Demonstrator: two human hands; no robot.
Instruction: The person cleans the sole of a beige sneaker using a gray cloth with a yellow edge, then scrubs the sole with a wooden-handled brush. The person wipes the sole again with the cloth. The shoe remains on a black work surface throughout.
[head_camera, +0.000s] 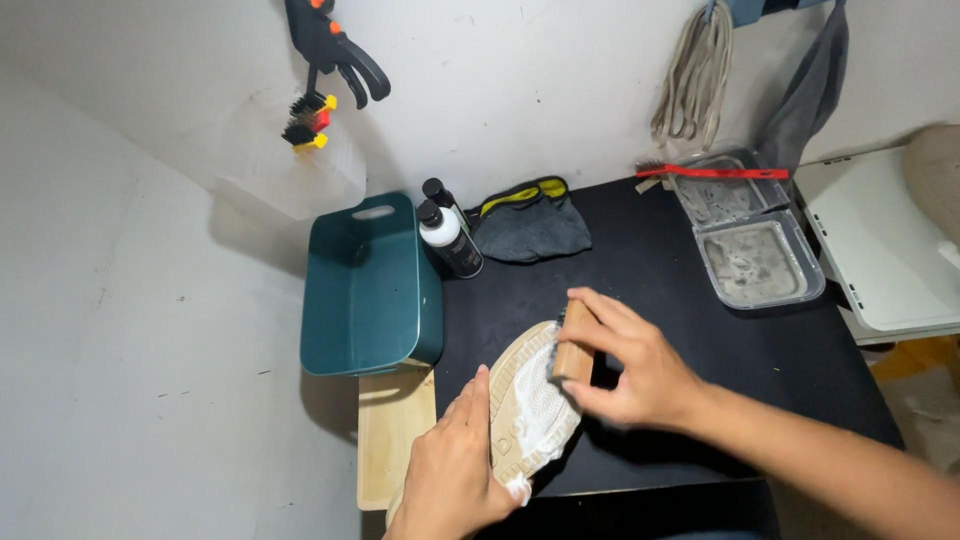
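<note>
Black desk (680, 300) against a white wall. Near edge, 6 o'clock: left hand (455, 470) clamps a shoe (525, 405), sole up w/ foam; right hand (625, 365) grips a wooden brush (573, 345) on it. Teal bin (365, 285) at 9, bottles (448, 238) & grey cloth (530, 230) at 12, clear trays (745, 235) at 2.

The black table (660, 270) carries a grey cloth (532, 230) with yellow trim at the back, 2 dark bottles (448, 238) beside it, 2 clear plastic trays (745, 225) at right, and a soapy shoe (528, 405) near the front edge.
</note>
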